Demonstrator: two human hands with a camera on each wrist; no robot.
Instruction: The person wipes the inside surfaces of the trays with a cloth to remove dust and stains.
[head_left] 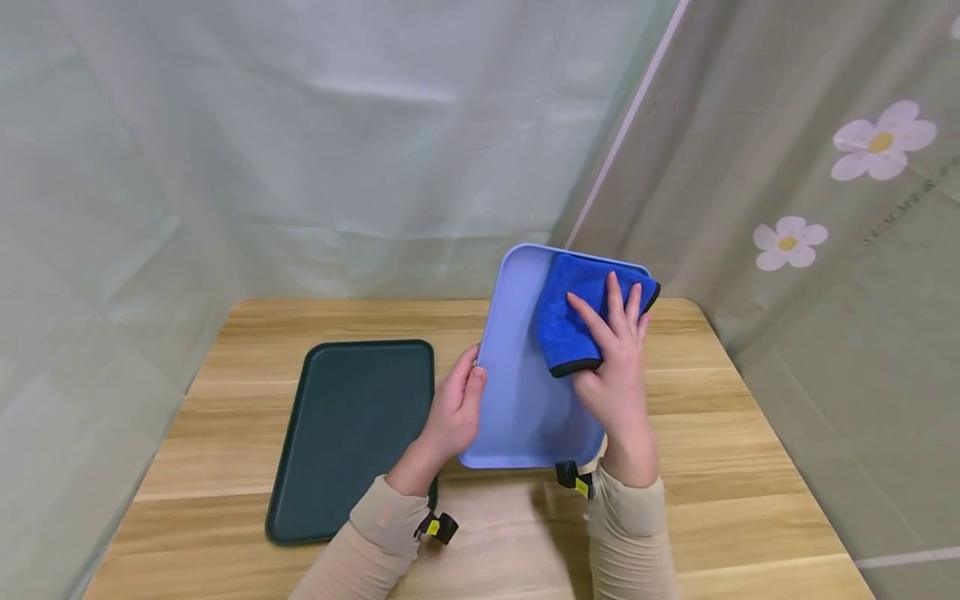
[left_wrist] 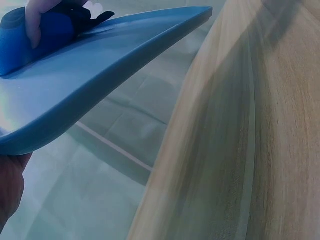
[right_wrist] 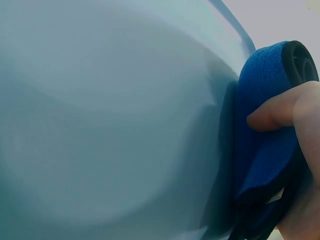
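Note:
A light blue rectangular tray (head_left: 517, 408) is held up at a tilt, its raised rim facing me. My left hand (head_left: 455, 406) grips its left edge, the thumb over the rim and the other fingers hidden behind. On the tray's upper right part lies a folded blue cloth (head_left: 562, 312) with black edging. My right hand (head_left: 618, 358) holds this cloth against the inner surface, fingers spread over the top. In the right wrist view, the thumb rests on the near side of the folded cloth (right_wrist: 265, 70), close beside the tray face (right_wrist: 110, 125).
A dark green rectangular tray (head_left: 360, 433) lies flat on the left of the wooden table (head_left: 750, 500), beside my left forearm. Pale curtains (head_left: 360, 150) hang behind and on both sides, the right one printed with white flowers (head_left: 883, 142).

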